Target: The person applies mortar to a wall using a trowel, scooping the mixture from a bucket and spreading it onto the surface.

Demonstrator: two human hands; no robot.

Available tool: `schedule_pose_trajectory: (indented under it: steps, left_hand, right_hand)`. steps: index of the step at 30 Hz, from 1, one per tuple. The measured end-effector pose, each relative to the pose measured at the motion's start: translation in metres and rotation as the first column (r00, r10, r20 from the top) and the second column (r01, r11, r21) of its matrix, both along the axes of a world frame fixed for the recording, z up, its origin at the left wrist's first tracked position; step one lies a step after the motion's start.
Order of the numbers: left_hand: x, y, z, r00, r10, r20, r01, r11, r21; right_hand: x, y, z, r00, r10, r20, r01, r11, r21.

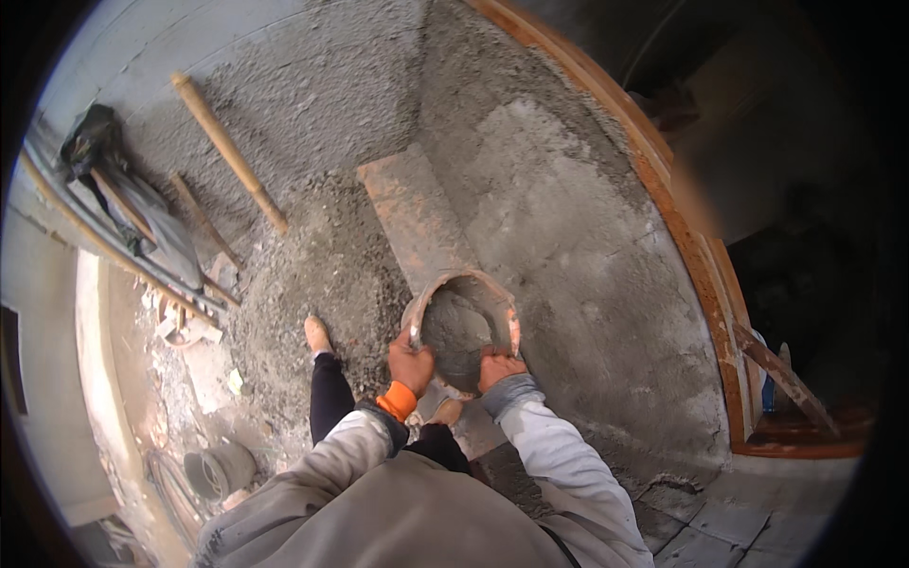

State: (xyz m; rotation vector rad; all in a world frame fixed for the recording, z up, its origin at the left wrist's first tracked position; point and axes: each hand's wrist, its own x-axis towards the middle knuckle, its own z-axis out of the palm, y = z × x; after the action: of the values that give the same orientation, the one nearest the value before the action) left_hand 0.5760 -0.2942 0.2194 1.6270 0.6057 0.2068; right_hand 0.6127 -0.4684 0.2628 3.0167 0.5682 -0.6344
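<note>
Both my hands are on a round bucket (512,325) in front of me, its rim crusted and reddish. Wet grey mortar (454,327) lies inside it. My left hand (411,364) is closed round the left side of the rim, with an orange band at the wrist. On the near right side of the rim, my right hand (499,367) grips with its fingers curled. A long mortar-stained board (417,218) stretches away just beyond the bucket, which covers its near end.
Loose gravelly rubble (322,256) is heaped left of the board. A bamboo pole (229,151) leans at the rough wall. Rightward, a freshly rendered wall (606,284) meets an orange-brown door frame (696,256). A grey bucket (220,471) lies at lower left, near debris. My foot (318,334) rests by the rubble.
</note>
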Motion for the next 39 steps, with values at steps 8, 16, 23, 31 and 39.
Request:
schedule_pose_trajectory:
  steps: [8,16,23,31,39]
  left_hand:
    - [0.007,0.013,0.054,0.998,0.013,0.067,-0.024,0.988,0.154]
    - [0.003,0.059,0.006,0.96,0.243,0.142,-0.257,0.962,0.09]
    - [-0.004,0.108,-0.041,0.893,0.447,-0.048,-0.424,0.803,-0.418]
    - [-0.033,0.16,-0.034,0.797,0.594,-0.115,-0.596,0.74,-0.311]
    - [-0.018,0.165,-0.007,0.811,0.583,-0.053,-0.578,0.783,-0.229]
  right_hand:
    - [0.013,-0.002,-0.026,0.999,-0.018,-0.042,0.033,0.921,0.388]
    - [0.016,0.036,-0.055,0.963,-0.053,-0.266,0.207,0.776,0.596]
    - [0.053,0.091,-0.024,0.975,0.115,-0.192,0.006,0.845,0.535]
    - [0.104,0.161,0.042,0.727,0.518,-0.451,0.096,0.573,0.814]
    - [0.208,-0.081,0.025,0.832,-0.544,-0.107,0.367,0.395,0.842]
